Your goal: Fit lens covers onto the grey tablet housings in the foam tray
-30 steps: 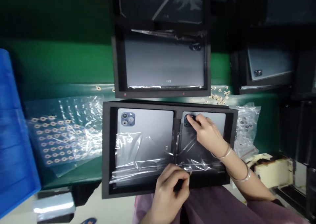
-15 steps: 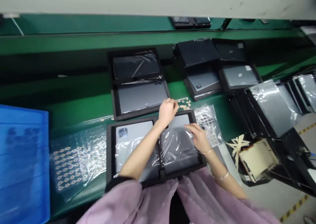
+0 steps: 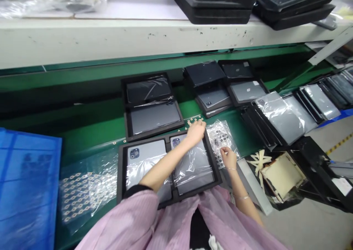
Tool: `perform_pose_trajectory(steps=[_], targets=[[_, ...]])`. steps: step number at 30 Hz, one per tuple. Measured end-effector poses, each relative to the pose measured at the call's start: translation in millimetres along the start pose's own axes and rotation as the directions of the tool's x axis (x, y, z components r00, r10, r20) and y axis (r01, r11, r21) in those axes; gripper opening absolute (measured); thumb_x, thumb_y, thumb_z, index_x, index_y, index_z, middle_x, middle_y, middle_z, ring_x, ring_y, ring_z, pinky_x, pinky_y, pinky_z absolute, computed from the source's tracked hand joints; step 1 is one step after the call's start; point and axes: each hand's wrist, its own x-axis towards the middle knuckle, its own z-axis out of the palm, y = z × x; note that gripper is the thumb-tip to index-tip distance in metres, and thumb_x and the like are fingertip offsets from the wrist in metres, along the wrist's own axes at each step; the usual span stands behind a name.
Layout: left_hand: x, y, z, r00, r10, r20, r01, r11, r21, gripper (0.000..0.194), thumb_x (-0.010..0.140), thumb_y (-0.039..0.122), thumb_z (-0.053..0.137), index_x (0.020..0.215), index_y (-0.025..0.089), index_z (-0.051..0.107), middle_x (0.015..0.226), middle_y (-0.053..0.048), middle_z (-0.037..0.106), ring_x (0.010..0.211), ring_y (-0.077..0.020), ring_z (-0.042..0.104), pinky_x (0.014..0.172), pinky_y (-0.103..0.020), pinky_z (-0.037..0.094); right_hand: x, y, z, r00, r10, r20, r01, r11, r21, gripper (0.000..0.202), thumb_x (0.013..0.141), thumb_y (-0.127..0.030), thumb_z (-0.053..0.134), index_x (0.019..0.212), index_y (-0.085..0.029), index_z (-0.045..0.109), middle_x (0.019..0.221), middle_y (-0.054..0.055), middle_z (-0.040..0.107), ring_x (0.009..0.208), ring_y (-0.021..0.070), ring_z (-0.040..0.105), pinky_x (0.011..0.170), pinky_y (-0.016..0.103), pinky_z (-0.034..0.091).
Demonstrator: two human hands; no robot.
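Observation:
Two grey tablets, the left one (image 3: 146, 150) and the right one (image 3: 194, 165), lie camera side up in a black foam tray (image 3: 121, 172), with clear film over their lower parts. My left hand (image 3: 196, 130) is closed above the upper right edge of the tray, close to small ring-shaped pieces (image 3: 190, 122); what its fingers hold, if anything, is hidden. My right hand (image 3: 228, 157) is pinched over a clear sheet (image 3: 234, 147) with small dark rings, right of the tray; anything between its fingertips is too small to name.
Behind the tray sits another foam tray (image 3: 127, 123) with wrapped tablets. A blue bin (image 3: 30, 187) stands at the left, beside a clear sheet of ring pieces (image 3: 79, 195). Stacked tablets (image 3: 205, 73) lie further back, and more stand right. A white shelf (image 3: 110, 44) crosses above.
The view has tilted up, showing more of the shelf. My right hand has moved off the right tablet to the clear sheet. The right tablet's camera now shows, and the film over it has shifted.

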Motion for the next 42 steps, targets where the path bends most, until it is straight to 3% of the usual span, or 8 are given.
perform_pose_trajectory(steps=[5,10,15,22,28,32,38,42], targets=[[-36.9,49.3,44.4,0.949,0.286,0.131,-0.276,0.957,-0.093,0.026,0.082,0.006,0.048,0.102,0.013,0.063,0.105,-0.010,0.066,0.102,-0.0172,0.060,0.096,-0.026,0.045,-4.8,-16.4,-18.4,0.993,-0.119,-0.019,0.119,0.993,-0.006,0.035,0.087,-0.034,0.038,0.083,-0.013,0.066,0.080,0.012,0.067,0.074,0.0220,0.059,0.071,0.033,0.042],[-44.7,41.6,66.7,0.968,0.164,0.192,-0.156,0.986,-0.056,0.046,0.086,0.007,0.038,0.129,0.017,0.050,0.104,-0.012,0.069,0.095,-0.0209,0.066,0.082,-0.030,0.051,-26.5,-43.3,-25.0,0.965,-0.262,-0.008,0.262,0.965,0.028,0.035,0.092,-0.033,0.038,0.089,-0.015,0.068,0.080,0.010,0.063,0.076,0.0206,0.058,0.072,0.032,0.044],[-71.1,26.9,54.3,0.980,-0.012,0.200,0.004,0.999,0.045,0.067,0.083,0.010,0.046,0.145,0.026,0.026,0.095,-0.010,0.072,0.084,-0.0269,0.070,0.072,-0.035,0.053,-54.3,-77.5,-16.0,0.932,-0.360,0.047,0.350,0.926,0.144,0.035,0.094,-0.031,0.038,0.095,-0.016,0.069,0.081,0.010,0.063,0.077,0.0202,0.059,0.075,0.033,0.046],[-130.2,4.6,23.3,0.968,-0.252,0.014,0.253,0.967,-0.015,0.056,0.087,0.042,0.055,0.139,0.031,0.038,0.112,-0.007,0.069,0.092,-0.0256,0.069,0.075,-0.032,0.052,-33.2,-64.5,-8.5,0.977,0.082,0.195,-0.191,0.735,0.651,0.041,0.083,-0.052,0.051,0.104,-0.019,0.065,0.102,0.010,0.065,0.082,0.0179,0.057,0.072,0.031,0.047],[-152.2,-0.7,14.3,0.980,-0.196,0.020,0.194,0.978,0.082,0.039,0.091,0.041,0.047,0.130,0.034,0.051,0.117,-0.005,0.066,0.094,-0.0222,0.068,0.073,-0.029,0.052,-13.0,-62.3,24.7,0.802,0.058,0.594,-0.519,0.560,0.646,0.061,0.071,-0.068,0.055,0.100,-0.015,0.066,0.060,-0.001,0.055,0.038,0.0042,0.021,0.038,0.022,0.020],[-154.7,0.3,12.6,0.976,-0.207,0.061,0.196,0.969,0.149,0.033,0.095,0.033,0.041,0.122,0.034,0.058,0.118,-0.005,0.066,0.091,-0.0218,0.069,0.071,-0.030,0.052,-24.6,-75.3,33.9,0.723,0.004,0.691,-0.606,0.484,0.631,0.054,0.053,-0.059,0.076,0.082,-0.014,0.069,0.051,-0.005,0.044,0.040,0.0028,0.020,0.040,0.021,0.017],[-155.7,1.7,15.7,0.965,-0.247,0.083,0.227,0.954,0.193,0.038,0.095,0.029,0.037,0.129,0.033,0.052,0.099,-0.010,0.071,0.080,-0.0277,0.070,0.065,-0.035,0.052,-38.0,-83.1,29.0,0.731,-0.015,0.683,-0.617,0.413,0.670,0.049,0.052,-0.055,0.080,0.080,-0.016,0.069,0.058,-0.002,0.051,0.046,0.0054,0.033,0.043,0.020,0.020],[-153.6,4.1,16.2,0.959,-0.265,0.100,0.242,0.950,0.198,0.038,0.095,0.034,0.035,0.130,0.030,0.052,0.093,-0.011,0.073,0.081,-0.0297,0.070,0.067,-0.038,0.052,-42.3,-87.5,25.1,0.709,-0.053,0.703,-0.630,0.400,0.665,0.047,0.053,-0.055,0.079,0.074,-0.015,0.068,0.047,-0.007,0.038,0.041,0.0029,0.022,0.042,0.021,0.014]])
